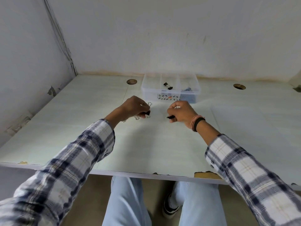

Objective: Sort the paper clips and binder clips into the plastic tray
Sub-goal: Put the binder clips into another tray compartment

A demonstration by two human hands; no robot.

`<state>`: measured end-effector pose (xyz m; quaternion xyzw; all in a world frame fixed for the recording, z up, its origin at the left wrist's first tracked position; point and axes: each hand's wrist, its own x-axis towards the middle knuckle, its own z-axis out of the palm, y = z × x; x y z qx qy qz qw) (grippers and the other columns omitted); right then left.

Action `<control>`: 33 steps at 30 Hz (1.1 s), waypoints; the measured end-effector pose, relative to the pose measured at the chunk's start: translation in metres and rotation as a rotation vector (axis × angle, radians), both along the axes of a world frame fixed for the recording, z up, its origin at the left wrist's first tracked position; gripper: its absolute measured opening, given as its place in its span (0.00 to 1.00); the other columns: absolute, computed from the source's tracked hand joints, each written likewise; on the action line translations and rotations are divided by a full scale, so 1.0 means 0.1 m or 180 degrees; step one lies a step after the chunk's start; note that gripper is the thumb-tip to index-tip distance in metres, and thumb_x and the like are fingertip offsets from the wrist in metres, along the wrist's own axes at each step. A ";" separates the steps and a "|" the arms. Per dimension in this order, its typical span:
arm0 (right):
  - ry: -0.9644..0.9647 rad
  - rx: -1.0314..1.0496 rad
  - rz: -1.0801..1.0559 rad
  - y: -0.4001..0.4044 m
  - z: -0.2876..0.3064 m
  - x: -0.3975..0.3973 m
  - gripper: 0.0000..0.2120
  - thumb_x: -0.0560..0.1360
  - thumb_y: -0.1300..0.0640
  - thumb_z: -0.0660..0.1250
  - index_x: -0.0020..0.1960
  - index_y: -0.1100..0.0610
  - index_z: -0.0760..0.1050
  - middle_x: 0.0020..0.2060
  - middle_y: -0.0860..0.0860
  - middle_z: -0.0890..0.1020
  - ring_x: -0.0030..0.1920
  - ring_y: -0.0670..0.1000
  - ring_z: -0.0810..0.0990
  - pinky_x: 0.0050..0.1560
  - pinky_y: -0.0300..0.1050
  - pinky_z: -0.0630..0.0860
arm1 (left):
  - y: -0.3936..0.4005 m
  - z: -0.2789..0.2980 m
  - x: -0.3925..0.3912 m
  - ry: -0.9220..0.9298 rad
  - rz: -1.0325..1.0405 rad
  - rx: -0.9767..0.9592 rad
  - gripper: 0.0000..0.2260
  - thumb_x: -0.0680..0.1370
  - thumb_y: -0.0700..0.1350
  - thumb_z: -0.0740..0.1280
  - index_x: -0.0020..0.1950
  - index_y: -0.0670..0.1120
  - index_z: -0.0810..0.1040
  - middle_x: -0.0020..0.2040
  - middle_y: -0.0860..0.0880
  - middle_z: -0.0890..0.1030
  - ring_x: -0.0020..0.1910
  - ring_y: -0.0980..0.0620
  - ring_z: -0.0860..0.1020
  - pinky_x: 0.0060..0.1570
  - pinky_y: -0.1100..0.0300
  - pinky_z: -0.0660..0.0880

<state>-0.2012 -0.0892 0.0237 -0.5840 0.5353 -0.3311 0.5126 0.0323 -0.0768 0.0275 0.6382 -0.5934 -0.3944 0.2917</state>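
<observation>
A clear plastic tray with three compartments stands at the back of the table. Two black binder clips lie in its middle compartment, and blue paper clips fill the right one. The left compartment looks bare. My left hand has its fingers curled round a black binder clip with silver handles, low over the table; more silver wire shows under that hand. My right hand pinches another black binder clip just above the table surface, in front of the tray.
The pale table has two round cable holes near the wall and a chipped front edge. Walls close in at the back and left. My legs show below the table edge.
</observation>
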 end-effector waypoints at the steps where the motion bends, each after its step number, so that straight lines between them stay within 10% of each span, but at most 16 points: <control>1: -0.0322 0.0151 -0.0140 -0.04 0.02 -0.01 0.03 0.72 0.68 0.71 0.43 0.65 0.76 0.38 0.59 0.79 0.31 0.52 0.81 0.32 0.42 0.81 | -0.01 0.02 -0.03 0.0174 0.0083 0.0061 0.09 0.76 0.39 0.69 0.49 0.34 0.84 0.40 0.43 0.87 0.36 0.49 0.85 0.35 0.58 0.77; 8: -0.1724 0.0611 -0.0640 -0.41 0.35 -0.01 0.05 0.75 0.75 0.64 0.42 0.68 0.74 0.39 0.61 0.79 0.37 0.56 0.81 0.36 0.42 0.84 | -0.41 0.38 -0.34 0.1587 0.0514 0.0132 0.05 0.78 0.33 0.68 0.48 0.29 0.78 0.46 0.38 0.81 0.42 0.46 0.83 0.46 0.58 0.84; 22: -0.0844 0.0603 -0.0580 -1.18 0.67 -0.09 0.19 0.73 0.81 0.57 0.61 0.72 0.76 0.59 0.67 0.77 0.58 0.63 0.80 0.43 0.48 0.85 | -1.15 0.69 -0.85 0.1123 0.0548 0.0321 0.01 0.79 0.31 0.66 0.49 0.35 0.76 0.44 0.38 0.78 0.48 0.42 0.82 0.50 0.55 0.83; 25: -0.1162 0.0528 -0.0776 -1.15 0.62 -0.25 0.16 0.74 0.79 0.58 0.59 0.72 0.76 0.54 0.68 0.79 0.55 0.63 0.82 0.50 0.51 0.84 | -1.08 0.67 -0.73 0.1067 0.0684 0.0233 0.03 0.78 0.30 0.65 0.51 0.33 0.75 0.41 0.39 0.75 0.44 0.40 0.80 0.39 0.58 0.84; 33: -0.0681 0.0151 -0.1001 -0.84 0.50 -0.35 0.05 0.73 0.74 0.66 0.48 0.70 0.78 0.38 0.63 0.81 0.35 0.57 0.82 0.38 0.46 0.84 | -0.73 0.60 -0.32 0.0580 0.0994 -0.0103 0.06 0.78 0.32 0.67 0.51 0.30 0.80 0.47 0.36 0.85 0.35 0.45 0.85 0.50 0.48 0.84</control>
